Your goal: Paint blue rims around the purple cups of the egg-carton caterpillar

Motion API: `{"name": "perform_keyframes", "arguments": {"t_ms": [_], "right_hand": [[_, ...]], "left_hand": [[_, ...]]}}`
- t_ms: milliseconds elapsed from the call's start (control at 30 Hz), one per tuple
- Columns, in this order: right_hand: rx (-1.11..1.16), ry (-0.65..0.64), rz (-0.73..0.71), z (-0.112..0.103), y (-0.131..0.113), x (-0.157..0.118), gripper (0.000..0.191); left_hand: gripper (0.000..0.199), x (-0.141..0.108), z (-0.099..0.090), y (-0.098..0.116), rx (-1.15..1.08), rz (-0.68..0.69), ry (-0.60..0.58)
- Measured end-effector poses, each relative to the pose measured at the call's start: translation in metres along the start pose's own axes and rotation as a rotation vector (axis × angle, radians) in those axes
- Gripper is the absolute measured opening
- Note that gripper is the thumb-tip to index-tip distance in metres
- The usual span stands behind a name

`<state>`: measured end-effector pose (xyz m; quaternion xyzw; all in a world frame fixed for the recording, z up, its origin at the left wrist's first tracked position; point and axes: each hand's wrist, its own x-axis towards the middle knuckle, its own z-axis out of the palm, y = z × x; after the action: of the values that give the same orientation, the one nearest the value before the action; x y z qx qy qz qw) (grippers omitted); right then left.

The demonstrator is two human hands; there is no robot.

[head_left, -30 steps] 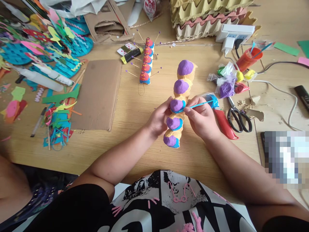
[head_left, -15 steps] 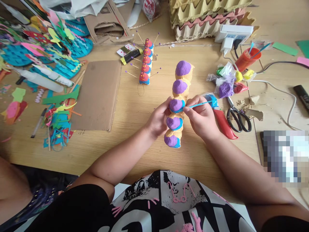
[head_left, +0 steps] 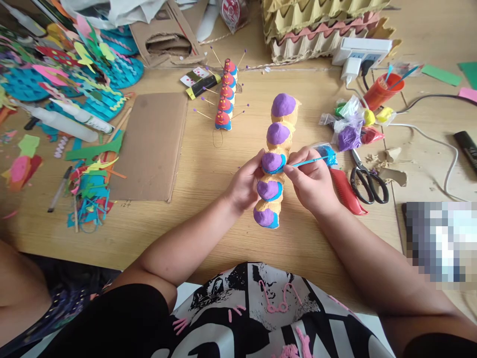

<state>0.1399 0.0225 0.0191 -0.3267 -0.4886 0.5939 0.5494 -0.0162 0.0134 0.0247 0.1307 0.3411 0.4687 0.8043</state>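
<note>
A bumpy egg-carton strip (head_left: 283, 129) coated in yellow-orange clay has several purple caps. The lower three bumps also carry blue clay on their right sides. My left hand (head_left: 244, 183) grips the strip from its left side, fingers partly hidden behind it. In my right hand (head_left: 312, 183) a thin blue tool (head_left: 308, 161) is pinched, its tip end hidden by the fingers beside the blue patch of the middle bump. Behind, a smaller finished-looking strip (head_left: 225, 97) with red smiling faces and purple-tipped sticks stands on the table.
Cardboard (head_left: 152, 144) and paper scraps (head_left: 91, 194) lie left. On the right are scissors (head_left: 367, 181), a red tool (head_left: 346, 191), bagged clay (head_left: 349, 136) and an orange cup (head_left: 382, 92). Egg trays (head_left: 305, 42) are stacked behind. Part of a person shows at lower left.
</note>
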Motion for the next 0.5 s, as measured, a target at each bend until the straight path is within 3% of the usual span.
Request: {"name": "perform_keyframes", "arguments": {"t_ms": [500], "right_hand": [[-0.01, -0.009, -0.004, -0.002, 0.001, 0.0004, 0.042]], "left_hand": [[0.037, 0.0006, 0.0, 0.002, -0.007, -0.015, 0.015]]}}
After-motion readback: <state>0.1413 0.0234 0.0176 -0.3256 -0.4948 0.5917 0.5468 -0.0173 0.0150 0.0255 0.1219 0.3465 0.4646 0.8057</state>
